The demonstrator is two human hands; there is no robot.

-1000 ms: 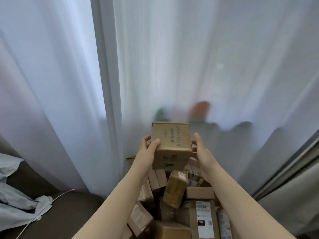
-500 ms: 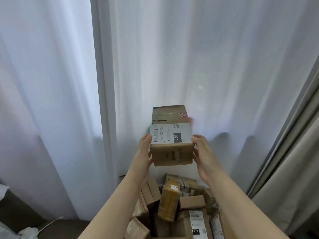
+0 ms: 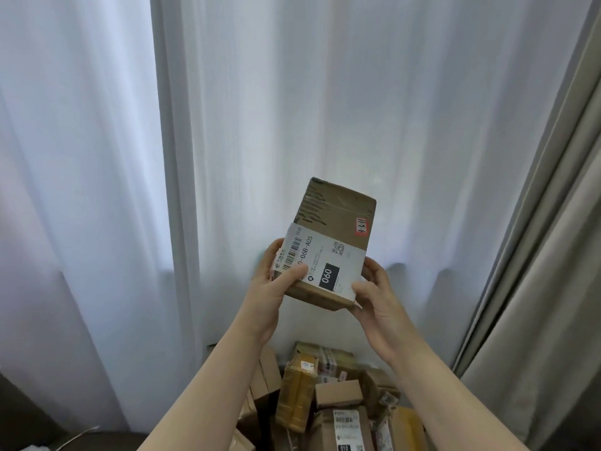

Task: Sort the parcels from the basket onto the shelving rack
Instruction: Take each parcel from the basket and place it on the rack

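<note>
Up in front of the sheer white curtain [image 3: 227,125], a person holds one brown parcel [image 3: 335,219] in the air with both hands, arms stretched out from the bottom of the view. The left hand [image 3: 276,281] grips its left edge, thumb lying across the white label [image 3: 322,265] and fingers curled behind. The right hand [image 3: 374,297] clamps the lower right corner, thumb on the face and fingers round the side. The parcel is tilted, its far end leaning to the right. Its label carries a barcode, a small square code and "060" in a black block; a little red sticker [image 3: 361,227] with handwritten digits sits near the far right corner. Well below the hands lies a heap [image 3: 325,402] of other cardboard boxes and yellowish taped packets; I cannot make out what holds them. A grey drape [image 3: 536,288] hangs at the right, and a thin pale cable [image 3: 78,434] trails across the dark floor at lower left.
</note>
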